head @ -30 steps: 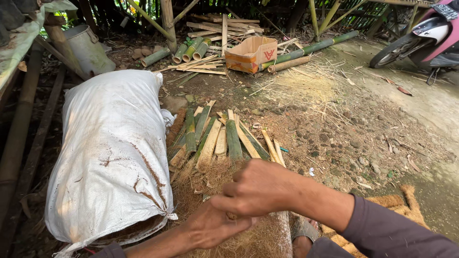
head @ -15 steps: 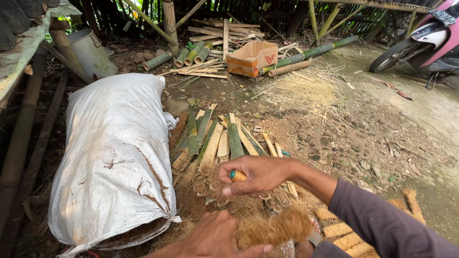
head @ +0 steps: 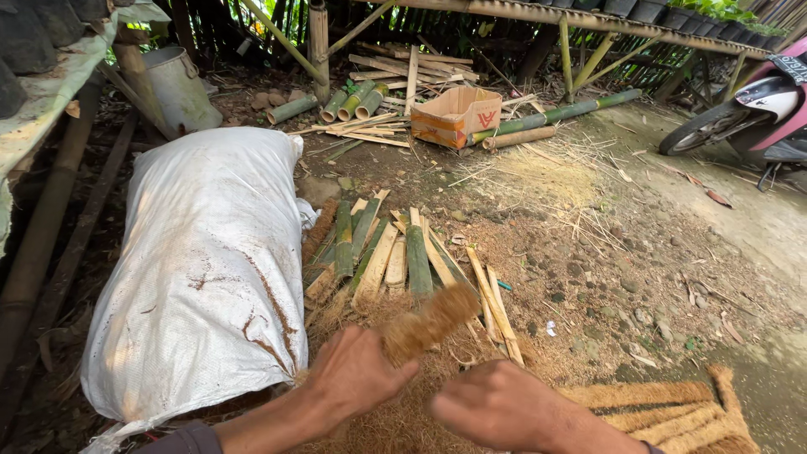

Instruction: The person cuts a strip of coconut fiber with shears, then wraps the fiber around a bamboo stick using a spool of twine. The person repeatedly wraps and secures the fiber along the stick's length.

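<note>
Head view: left hand (head: 357, 370) clenched around a coconut-fibre bundle (head: 429, 324), held above loose fibre on the ground. Right hand (head: 496, 408) closed just beside it; contents indiscernible. Split bamboo pieces (head: 395, 252) and white sack (head: 206, 261) adjacent.

Bare dirt ground (head: 639, 252) carries split bamboo slats (head: 395, 256) just beyond the hands, a stuffed white sack (head: 202, 261) to their left, fibre bundles (head: 672, 408) at right

We are gripping a coir bundle (head: 429, 324) in our left hand (head: 357, 374), our right hand (head: 496, 408) curling beside it, near split bamboo (head: 395, 252) and a white sack (head: 206, 269).
</note>
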The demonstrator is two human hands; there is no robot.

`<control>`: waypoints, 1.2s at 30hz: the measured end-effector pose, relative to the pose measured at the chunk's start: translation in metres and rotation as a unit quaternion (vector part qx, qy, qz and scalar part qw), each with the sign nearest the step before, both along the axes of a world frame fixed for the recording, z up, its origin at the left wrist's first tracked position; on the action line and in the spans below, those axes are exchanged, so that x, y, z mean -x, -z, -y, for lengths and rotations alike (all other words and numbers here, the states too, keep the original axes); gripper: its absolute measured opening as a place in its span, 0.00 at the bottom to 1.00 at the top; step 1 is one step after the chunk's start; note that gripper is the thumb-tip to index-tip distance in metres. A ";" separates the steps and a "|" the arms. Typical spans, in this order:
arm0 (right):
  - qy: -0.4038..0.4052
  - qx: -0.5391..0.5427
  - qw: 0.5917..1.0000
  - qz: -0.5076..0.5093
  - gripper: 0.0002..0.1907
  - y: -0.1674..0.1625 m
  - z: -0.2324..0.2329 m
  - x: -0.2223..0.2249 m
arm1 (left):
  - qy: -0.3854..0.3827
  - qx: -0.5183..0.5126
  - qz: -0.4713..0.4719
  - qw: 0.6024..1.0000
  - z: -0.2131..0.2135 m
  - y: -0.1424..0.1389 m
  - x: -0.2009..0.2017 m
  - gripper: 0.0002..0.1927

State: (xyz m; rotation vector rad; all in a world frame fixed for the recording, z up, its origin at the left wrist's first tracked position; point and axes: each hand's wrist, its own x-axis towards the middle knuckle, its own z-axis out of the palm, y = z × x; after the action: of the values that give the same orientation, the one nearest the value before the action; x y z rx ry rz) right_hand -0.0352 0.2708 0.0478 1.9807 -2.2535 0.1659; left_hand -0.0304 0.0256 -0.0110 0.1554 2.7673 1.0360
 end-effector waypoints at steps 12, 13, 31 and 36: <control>-0.019 -0.089 0.980 0.178 0.12 -0.039 0.053 0.041 | 0.242 0.247 -0.147 0.927 -0.033 0.016 -0.031 0.10; 0.001 -0.067 0.974 0.217 0.14 -0.033 0.050 0.049 | 0.243 0.255 -0.153 0.923 -0.027 0.014 -0.030 0.13; 0.414 0.366 0.574 0.605 0.13 0.159 -0.005 0.040 | 0.208 0.251 -0.428 0.843 -0.027 0.001 -0.016 0.19; 0.350 0.386 0.787 0.332 0.10 0.138 -0.015 0.017 | 0.162 0.319 -0.275 0.892 -0.005 0.005 0.018 0.07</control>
State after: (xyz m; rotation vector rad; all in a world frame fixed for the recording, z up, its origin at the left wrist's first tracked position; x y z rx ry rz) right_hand -0.0524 0.2863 -0.0897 0.6325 -2.4548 1.5751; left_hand -0.0483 0.0310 -0.0162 0.8892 3.2242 -0.0513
